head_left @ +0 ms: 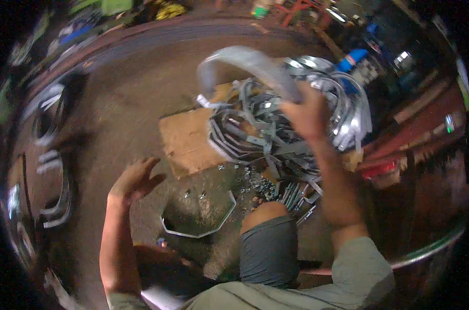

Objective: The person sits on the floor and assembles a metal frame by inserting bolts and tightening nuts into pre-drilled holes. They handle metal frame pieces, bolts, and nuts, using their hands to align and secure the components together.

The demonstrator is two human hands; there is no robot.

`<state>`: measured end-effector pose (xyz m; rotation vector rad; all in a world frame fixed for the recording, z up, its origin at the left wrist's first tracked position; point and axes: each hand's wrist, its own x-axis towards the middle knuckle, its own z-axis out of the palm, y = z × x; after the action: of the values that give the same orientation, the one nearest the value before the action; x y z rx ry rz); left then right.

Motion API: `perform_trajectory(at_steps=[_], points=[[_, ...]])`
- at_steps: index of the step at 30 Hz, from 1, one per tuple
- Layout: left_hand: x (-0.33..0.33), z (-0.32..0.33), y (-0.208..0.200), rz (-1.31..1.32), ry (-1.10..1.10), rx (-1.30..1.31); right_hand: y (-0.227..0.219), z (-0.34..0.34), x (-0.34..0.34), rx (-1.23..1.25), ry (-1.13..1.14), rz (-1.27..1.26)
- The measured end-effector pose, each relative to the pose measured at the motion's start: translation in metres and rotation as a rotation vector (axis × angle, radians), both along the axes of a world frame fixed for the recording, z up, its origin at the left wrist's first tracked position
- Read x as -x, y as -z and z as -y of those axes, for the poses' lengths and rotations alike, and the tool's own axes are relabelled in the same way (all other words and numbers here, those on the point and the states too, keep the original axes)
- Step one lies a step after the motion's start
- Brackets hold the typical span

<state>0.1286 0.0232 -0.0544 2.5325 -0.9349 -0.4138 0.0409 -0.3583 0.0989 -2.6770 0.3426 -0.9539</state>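
My right hand (309,112) grips one end of a curved grey metal band (242,58), blurred by motion, and holds it up over a pile of bent metal bands (343,111). The band arches to the left, its far end hanging near the edge of a cardboard sheet (188,142). Lower left, my left hand (137,181) hovers above the floor with thumb and fingers apart, holding nothing. In front of me, between my left hand and my knee, lies an angular, open-sided metal band (195,236).
Loose nuts (251,182) and several long bolts (292,197) lie near my knee. More curved bands (64,201) rest on the floor at the left, beside a ring-shaped stack (51,116). A red metal beam (400,147) and blue equipment (352,60) stand at the right.
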Motion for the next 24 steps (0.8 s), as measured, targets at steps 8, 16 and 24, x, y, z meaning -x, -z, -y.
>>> perform_trajectory(at_steps=[8, 16, 24], points=[[-0.009, 0.051, -0.003, -0.248, -0.094, -0.389, 0.272, -0.049, -0.067, 0.111, -0.759, 0.031], [0.004, 0.078, -0.015, -0.409, 0.097, -0.167, 0.390, -0.052, 0.004, 0.362, -1.053, -0.681], [-0.007, 0.106, 0.017, -0.388, 0.076, -0.297, 0.373, -0.008, 0.003, 0.020, -0.732, -0.203]])
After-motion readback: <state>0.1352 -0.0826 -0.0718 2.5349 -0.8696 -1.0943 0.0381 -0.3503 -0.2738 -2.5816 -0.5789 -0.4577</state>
